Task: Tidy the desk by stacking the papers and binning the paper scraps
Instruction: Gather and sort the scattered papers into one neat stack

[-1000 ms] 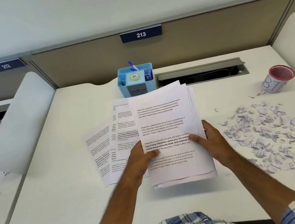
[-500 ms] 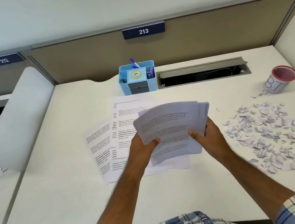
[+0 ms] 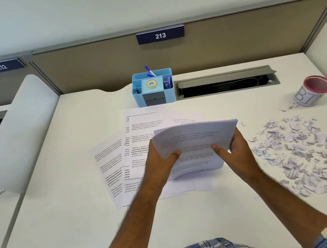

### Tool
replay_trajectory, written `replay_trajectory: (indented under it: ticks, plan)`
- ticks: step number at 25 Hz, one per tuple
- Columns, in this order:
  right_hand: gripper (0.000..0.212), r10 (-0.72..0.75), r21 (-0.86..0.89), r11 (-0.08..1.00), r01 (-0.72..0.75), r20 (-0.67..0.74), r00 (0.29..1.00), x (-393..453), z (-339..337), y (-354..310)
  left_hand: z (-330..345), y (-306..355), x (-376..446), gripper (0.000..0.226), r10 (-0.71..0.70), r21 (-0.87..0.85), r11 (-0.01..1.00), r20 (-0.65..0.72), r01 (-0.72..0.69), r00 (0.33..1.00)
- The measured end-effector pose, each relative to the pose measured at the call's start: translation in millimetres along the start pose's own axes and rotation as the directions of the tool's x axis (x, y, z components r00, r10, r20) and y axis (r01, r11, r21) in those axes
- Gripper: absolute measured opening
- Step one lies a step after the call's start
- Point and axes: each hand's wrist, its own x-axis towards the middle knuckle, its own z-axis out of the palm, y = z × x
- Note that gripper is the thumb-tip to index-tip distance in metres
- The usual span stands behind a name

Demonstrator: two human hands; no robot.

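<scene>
A sheaf of papers is gripped at its two side edges by the left hand and the right hand, thumbs on the near face, the sheaf stood on its lower edge over the desk. More printed sheets are fanned flat beneath and to the left. Paper scraps are scattered to the right. A red-rimmed cup is seen beyond them, a blue organiser at the back.
</scene>
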Motion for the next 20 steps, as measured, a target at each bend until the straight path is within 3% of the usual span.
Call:
replay_trajectory:
  ticks: [7,12,20]
  plan:
    - [0.043,-0.001,0.002,1.000,0.001,-0.022,1.000,1.8,4.1,-6.5,9.5,5.8,1.9,0.040,-0.002,-0.043,0.999,-0.067,-0.001,0.998]
    - [0.049,-0.005,-0.014,1.000,0.004,-0.041,0.999,-1.9,1.7,-9.1,5.5,1.6,-0.3,0.053,0.051,-0.032,0.998,-0.037,-0.052,0.998]
    - [0.045,0.011,-0.015,1.000,-0.012,-0.059,0.998,-6.6,2.6,-8.2,4.3,-2.4,-9.3,0.041,0.061,-0.004,0.998,-0.028,-0.061,0.998]
